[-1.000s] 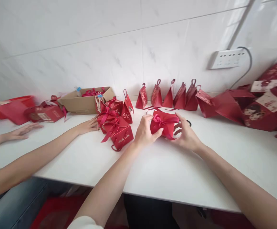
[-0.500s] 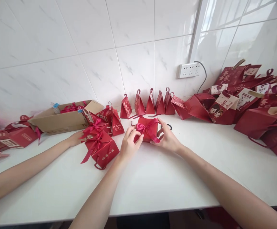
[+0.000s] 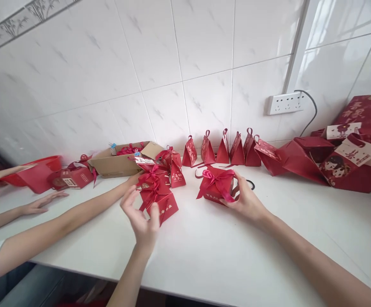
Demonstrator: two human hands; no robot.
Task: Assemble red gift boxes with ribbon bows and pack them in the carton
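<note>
Right hand (image 3: 246, 199): clamped on the side of a ribbon-tied box (image 3: 216, 187). Left hand (image 3: 142, 221): digits apart, near clustered boxes (image 3: 170, 208).

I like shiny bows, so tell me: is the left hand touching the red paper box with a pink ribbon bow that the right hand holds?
Apart. The head view shows white tabletop between the left hand and that red paper box.

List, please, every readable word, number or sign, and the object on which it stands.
"大喜的日子": upright red box.
"百年…": bow-tied box in the right hand; rest blurred.
"…业": front box behind the left hand; rest unclear.
Right pile, carton: too small or blurred.
</note>
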